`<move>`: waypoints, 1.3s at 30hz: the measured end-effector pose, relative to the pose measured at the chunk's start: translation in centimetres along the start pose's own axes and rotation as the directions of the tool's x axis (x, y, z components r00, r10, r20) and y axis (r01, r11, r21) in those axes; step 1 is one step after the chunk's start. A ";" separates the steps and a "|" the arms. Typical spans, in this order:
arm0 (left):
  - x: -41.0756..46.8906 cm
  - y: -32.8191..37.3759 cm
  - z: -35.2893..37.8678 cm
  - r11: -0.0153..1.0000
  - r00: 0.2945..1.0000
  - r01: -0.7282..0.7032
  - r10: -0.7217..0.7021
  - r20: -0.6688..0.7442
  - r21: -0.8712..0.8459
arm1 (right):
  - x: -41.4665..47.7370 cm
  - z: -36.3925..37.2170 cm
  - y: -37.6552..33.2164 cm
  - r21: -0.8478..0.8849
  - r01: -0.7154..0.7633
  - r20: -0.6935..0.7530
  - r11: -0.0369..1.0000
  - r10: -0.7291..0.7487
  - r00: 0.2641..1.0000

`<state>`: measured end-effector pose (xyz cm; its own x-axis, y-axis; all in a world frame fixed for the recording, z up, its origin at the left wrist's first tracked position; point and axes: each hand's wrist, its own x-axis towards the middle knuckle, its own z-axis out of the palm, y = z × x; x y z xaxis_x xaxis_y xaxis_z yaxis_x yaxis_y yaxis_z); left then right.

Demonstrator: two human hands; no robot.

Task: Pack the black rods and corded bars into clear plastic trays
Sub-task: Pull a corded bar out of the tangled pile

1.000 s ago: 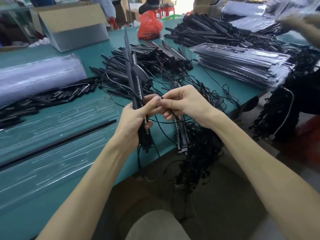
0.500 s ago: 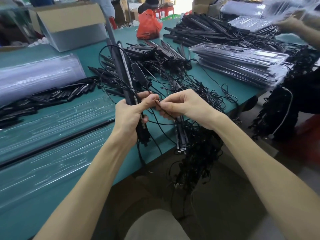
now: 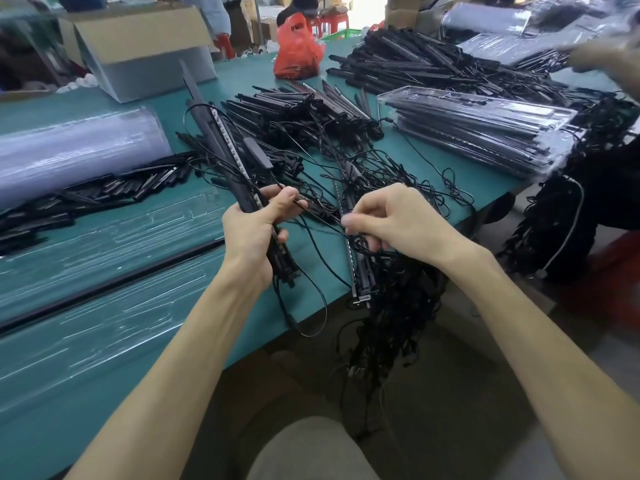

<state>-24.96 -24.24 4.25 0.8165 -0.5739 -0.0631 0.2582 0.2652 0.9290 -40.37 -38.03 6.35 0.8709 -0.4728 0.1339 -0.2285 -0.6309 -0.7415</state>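
Corded bar (image 3: 220, 140): long, black, a pale strip down one face, held tilted above the desk (image 3: 242, 81). Top end leaning toward the far left corner, bottom end hanging just past the near edge. Gripped low on its length by the left hand (image 3: 252, 230), fingers wrapped round it, thumb laid across the top. Thin cord (image 3: 322, 216) from that grip stretched rightward to the right hand (image 3: 398, 220), pinched there in curled fingers, close above the near edge. In short: bar inside the left fist, cord spanning the small gap between the two hands.

Just beneath the right hand, a second bar (image 3: 360, 285) lying across the near edge, amid a tangle of cords (image 3: 391, 323) spilling off the desk toward the floor.

Judged risks:
- Pulling the pinched cord while looped through that tangle: likely to tighten a knot or drag the second bar over the edge.
- Tugging hard: likely to strain the cord at its joint with the bar.
- Swinging the long bar: likely to catch the loose loops lying behind it.

Left of the hands, along the near edge, clear plastic trays (image 3: 104, 237) flat on the green surface, one black rod (image 3: 104, 287) on the line between them; impossible to tell whether seated in a channel. Behind these, heaps of rods (image 3: 104, 194). Toward the right edge, a stack of filled trays (image 3: 485, 133). Blurred at the far right corner, another person's hand (image 3: 602, 60).
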 end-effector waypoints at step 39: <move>0.7 5.5 -4.9 0.995 0.985 -0.056 0.070 0.158 -0.087 | 3.6 4.4 -11.4 0.264 0.517 -0.376 0.814 -0.406 0.833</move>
<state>-20.45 -19.41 7.51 0.7409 -0.6690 0.0600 0.2558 0.3636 0.8957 -32.69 -29.84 12.40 0.6546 -0.3688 0.6599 0.3788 -0.5954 -0.7085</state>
